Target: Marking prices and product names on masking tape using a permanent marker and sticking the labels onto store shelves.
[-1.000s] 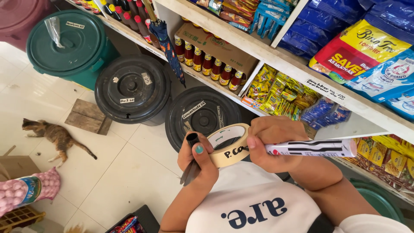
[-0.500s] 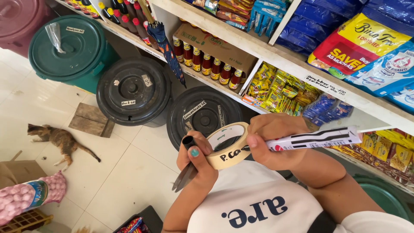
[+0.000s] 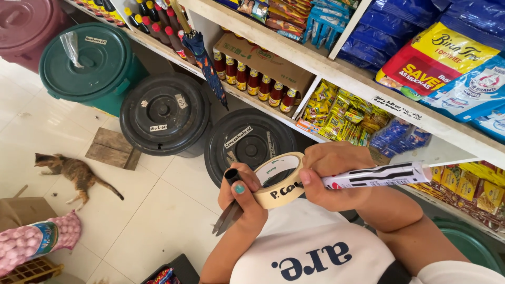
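White printed shirt, teal nail polish

Tape roll (image 3: 278,181) between hands, bins (image 3: 164,113) behind.

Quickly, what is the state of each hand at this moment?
Left hand: closed, holding a roll of masking tape, scissors and a black cap.
Right hand: closed on a white marker, tip at the tape.

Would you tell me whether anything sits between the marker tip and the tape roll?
Nothing visible does: the right hand holds the marker against the tape roll, which the left hand steadies along with scissors.
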